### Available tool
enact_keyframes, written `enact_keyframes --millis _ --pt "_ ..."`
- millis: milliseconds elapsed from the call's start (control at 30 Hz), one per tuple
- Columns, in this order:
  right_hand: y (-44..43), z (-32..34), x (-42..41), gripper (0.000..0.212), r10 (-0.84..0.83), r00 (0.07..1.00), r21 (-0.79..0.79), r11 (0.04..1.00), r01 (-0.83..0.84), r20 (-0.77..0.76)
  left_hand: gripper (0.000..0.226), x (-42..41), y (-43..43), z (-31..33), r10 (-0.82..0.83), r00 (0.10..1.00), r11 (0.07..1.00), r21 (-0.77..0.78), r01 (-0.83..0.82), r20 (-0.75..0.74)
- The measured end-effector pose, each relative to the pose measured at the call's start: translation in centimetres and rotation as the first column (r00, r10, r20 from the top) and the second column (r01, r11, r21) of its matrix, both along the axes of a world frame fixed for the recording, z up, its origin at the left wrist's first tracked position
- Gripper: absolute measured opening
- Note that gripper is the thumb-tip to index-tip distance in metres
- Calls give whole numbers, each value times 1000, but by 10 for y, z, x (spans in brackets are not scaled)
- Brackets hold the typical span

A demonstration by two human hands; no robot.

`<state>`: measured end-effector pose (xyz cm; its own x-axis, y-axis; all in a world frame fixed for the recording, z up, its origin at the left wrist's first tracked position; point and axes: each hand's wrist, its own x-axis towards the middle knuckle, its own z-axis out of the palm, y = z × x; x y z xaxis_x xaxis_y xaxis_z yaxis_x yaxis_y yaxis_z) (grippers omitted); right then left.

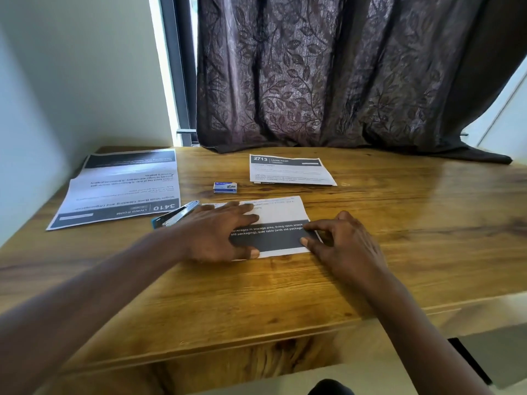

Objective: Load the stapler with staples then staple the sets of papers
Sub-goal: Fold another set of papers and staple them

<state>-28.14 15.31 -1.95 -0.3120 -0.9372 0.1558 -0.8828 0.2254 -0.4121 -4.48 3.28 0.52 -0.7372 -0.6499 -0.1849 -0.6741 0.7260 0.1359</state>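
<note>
My left hand (219, 235) lies flat with fingers spread on the folded paper set (281, 215). My right hand (345, 246) arches over it, fingertips pressing the set's right edge and gripping nothing. The set lies well back from the near edge of the table (413, 229), whose glossy wood grain stretches away rightward. The stapler (175, 215), blue and metal, lies just beside my left wrist. Beyond it a small staple box (225, 187) sits between a creased printed sheet (122, 192) and another set (288, 171). A leaf-patterned curtain (342, 81) drapes onto the far edge.
</note>
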Motion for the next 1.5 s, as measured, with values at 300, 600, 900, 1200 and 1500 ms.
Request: enact_keyframes --millis 300,600,900,1200,1500 --pt "-26 20 -17 53 318 948 255 914 -316 35 126 -7 -41 -2 -73 997 971 228 75 -16" --pt "-61 42 11 81 454 891 377 823 -425 13 109 -6 -35 -5 -54 998 967 249 57 -18" --pt "-63 -5 51 60 343 896 211 933 -291 -281 111 -6 -33 -3 -106 992 960 254 118 -63" --pt "-72 -11 45 68 212 925 260 957 -130 -314 113 -2 -24 5 -58 998 979 194 63 -31" --pt "-68 -7 48 70 183 939 267 958 -104 -291 138 5 -11 8 104 987 990 -108 -91 121"
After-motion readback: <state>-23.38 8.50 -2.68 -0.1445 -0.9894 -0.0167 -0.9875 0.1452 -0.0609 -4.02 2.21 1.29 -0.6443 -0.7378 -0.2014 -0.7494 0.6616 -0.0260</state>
